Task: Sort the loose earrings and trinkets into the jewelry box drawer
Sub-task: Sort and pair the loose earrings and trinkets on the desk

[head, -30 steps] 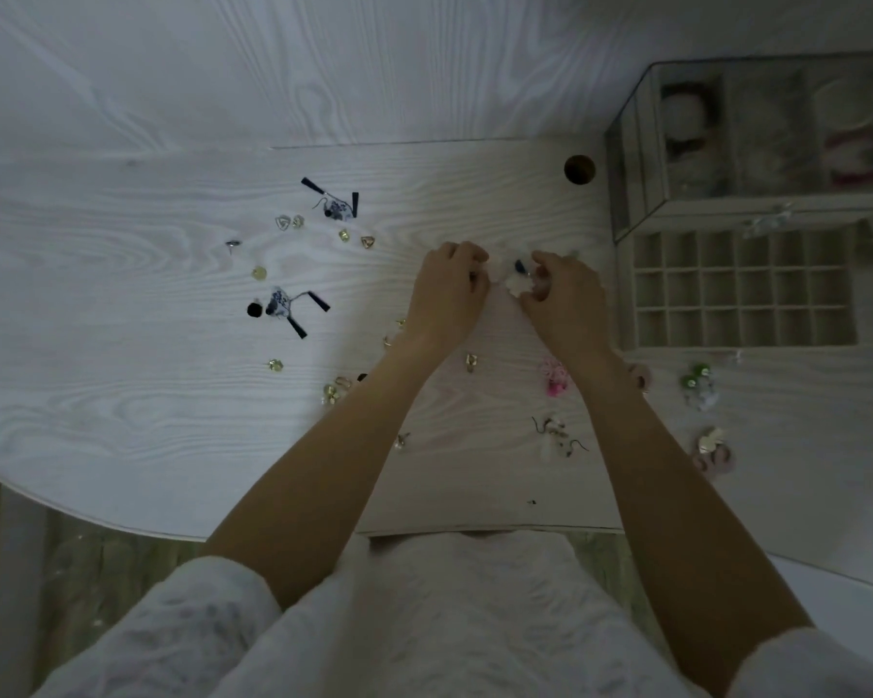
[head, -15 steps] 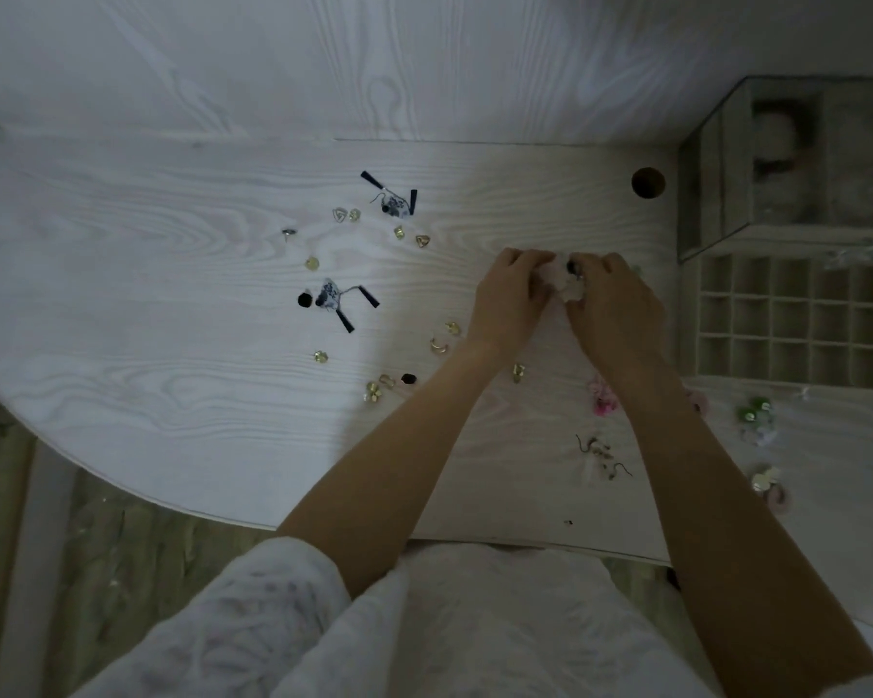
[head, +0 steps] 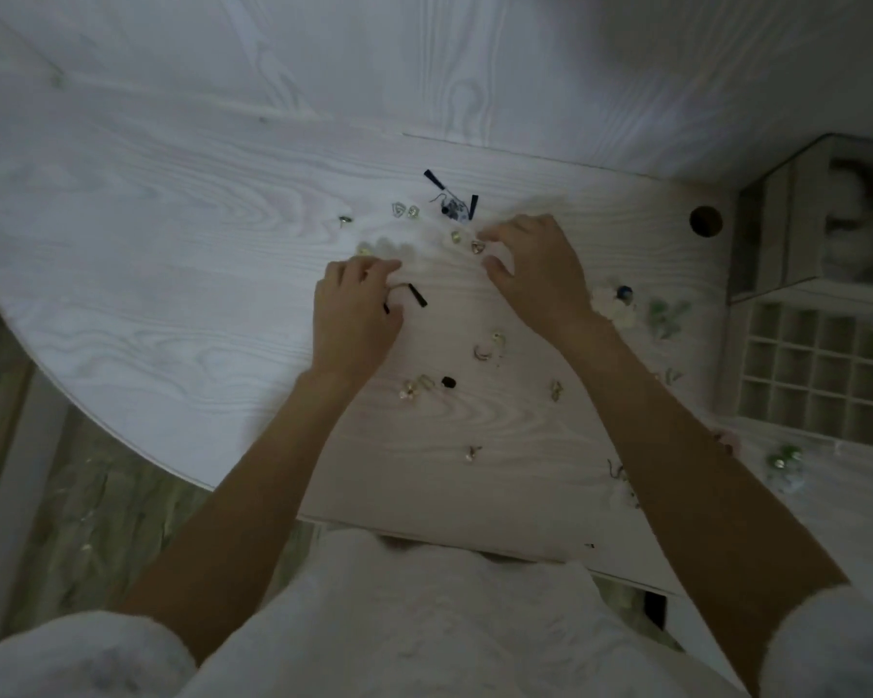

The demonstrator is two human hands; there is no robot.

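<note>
A: Status on the trinkets?
B: Loose earrings all over the desk (head: pixel 182 274). Black tassel earring (head: pixel 417 294) is under the left hand (head: pixel 356 314), fingers curled onto it, tassel end sticking out to the right. Whether that grip is a real pinch or just a touch, can't tell.
A: Right hand?
B: Right hand (head: pixel 535 267) is low over the desk, fingers spread and bent, holding nothing. Fingertip just beside a small gold stud (head: pixel 476 246).
A: Rest of the pile?
B: Second tassel earring (head: pixel 454 204) farther back. Heart studs (head: pixel 404 210) left of it. Gold hoops (head: pixel 490 345) and a black bead (head: pixel 448 381) between the forearms. White flower piece (head: pixel 613 302) and green bits (head: pixel 669 312) near the right wrist.
A: Drawer?
B: Drawer (head: pixel 822 365) is pulled out at the right edge, grid of small cells, under the box (head: pixel 802 229). Well apart from both hands. Blurred, can't tell what the cells hold.
</note>
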